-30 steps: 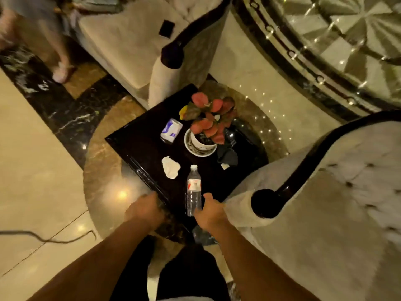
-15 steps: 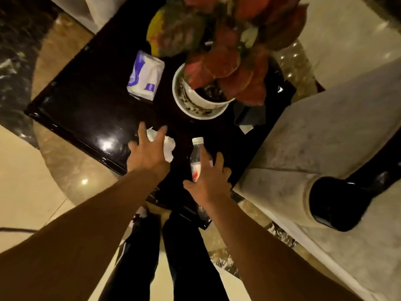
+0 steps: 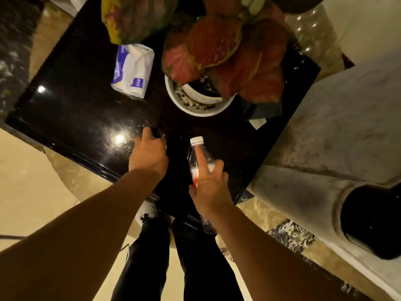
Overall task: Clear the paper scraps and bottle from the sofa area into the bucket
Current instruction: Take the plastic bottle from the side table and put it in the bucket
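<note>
A clear plastic bottle [image 3: 196, 141] with a white cap and red-and-white label lies on the glossy black side table [image 3: 71, 105]. My right hand [image 3: 209, 187] is wrapped around its middle, index finger stretched along the neck toward the cap. Just left of it, my left hand [image 3: 149, 154] is closed into a fist on the tabletop where the crumpled white paper scrap lay; the scrap is hidden under my fingers. Another small white paper piece [image 3: 258, 123] lies by a dark cloth near the sofa. No bucket is in view.
A white and purple tissue pack [image 3: 132, 70] lies at the table's back. A white pot [image 3: 195, 109] with red leaves [image 3: 219, 53] stands beside it. A beige sofa arm [image 3: 329, 131] with a dark round end [image 3: 373, 222] flanks the right. My legs stand at the table's front edge.
I have leaned in closer over the table. My left hand went from spread over the paper scrap to closed on it. My right hand has wrapped around the bottle.
</note>
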Tool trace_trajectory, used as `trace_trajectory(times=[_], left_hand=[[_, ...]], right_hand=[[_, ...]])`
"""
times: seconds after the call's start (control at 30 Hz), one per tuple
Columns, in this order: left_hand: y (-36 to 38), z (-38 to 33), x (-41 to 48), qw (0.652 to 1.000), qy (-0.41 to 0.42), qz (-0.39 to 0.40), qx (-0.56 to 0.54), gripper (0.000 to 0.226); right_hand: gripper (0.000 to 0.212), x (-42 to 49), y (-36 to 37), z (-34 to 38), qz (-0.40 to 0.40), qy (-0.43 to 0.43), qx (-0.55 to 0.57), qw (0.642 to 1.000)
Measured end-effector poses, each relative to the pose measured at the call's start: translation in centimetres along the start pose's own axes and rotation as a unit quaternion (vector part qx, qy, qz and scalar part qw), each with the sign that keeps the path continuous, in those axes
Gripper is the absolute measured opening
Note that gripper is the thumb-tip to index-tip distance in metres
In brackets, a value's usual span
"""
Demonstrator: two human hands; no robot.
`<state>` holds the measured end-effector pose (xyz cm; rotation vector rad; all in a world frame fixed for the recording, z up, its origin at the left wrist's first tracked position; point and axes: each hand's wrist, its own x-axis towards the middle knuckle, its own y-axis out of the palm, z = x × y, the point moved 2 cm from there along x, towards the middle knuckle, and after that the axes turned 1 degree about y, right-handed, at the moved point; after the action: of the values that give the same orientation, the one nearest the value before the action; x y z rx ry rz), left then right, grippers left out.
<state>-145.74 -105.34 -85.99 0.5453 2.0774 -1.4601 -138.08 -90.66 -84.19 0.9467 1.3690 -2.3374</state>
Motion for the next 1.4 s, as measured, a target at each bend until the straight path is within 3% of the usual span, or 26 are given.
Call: trace_trajectory(times=[0.1,0.2,0.27,0.4,0.6,0.77,0.9,1.1,1.2,1.3,1.4], left_hand=[[-1.9,-0.7,-0.7,0.999,-0.031,0.037,-0.015,0.027],[-4.2,-2.0,-3.6,0.999,-0.019,0.023,-0.032,0.025],[-5.5,-2.6,-6.3,0.999,-0.02,0.028,-0.042,0.023],[-7.2,-2.8,-11.3,0.999,-0.006,0.049,-0.015,0.027],[-12.1,-5.3,-19.5,0.992,0.11,0.033,0.043,0.032],[-14.9,-8.5,-27.2,0.965,0.233,-0.014,0.12,0.043],[-15.0,-13.6,-33.8,0.927,0.334,-0.007,0.171,0.045],[-12.2,-24.2,-44.7,0.84,0.473,-0.045,0.262,0.043],[-9.7,-28.8,-49.7,0.805,0.516,-0.053,0.289,0.042],[-5.7,-33.9,-55.6,0.742,0.577,-0.053,0.336,0.042],[-1.8,-38.8,-61.9,0.703,0.625,-0.048,0.335,0.042]], right_hand=[[0.103,0.9,-2.3,0.5,0.108,0.053,0.051,0.991],[0.103,0.2,-5.8,1.9,0.181,0.052,0.052,0.981],[0.106,-1.6,-8.0,3.0,0.138,0.043,0.05,0.988],[0.112,-6.8,-10.4,5.2,0.056,0.053,0.147,0.986],[0.096,-17.5,-12.3,7.0,-0.009,0.074,0.168,0.983],[0.102,-27.8,-15.2,6.2,-0.086,0.118,0.254,0.956],[0.076,-36.1,-17.9,3.3,-0.169,0.158,0.297,0.926],[0.088,-48.0,-20.8,-4.5,-0.299,0.218,0.346,0.862],[0.079,-52.9,-21.5,-8.9,-0.343,0.233,0.341,0.843],[0.083,-59.0,-21.6,-14.9,-0.37,0.268,0.331,0.825],[0.084,-65.5,-22.0,-21.0,-0.398,0.294,0.306,0.813]])
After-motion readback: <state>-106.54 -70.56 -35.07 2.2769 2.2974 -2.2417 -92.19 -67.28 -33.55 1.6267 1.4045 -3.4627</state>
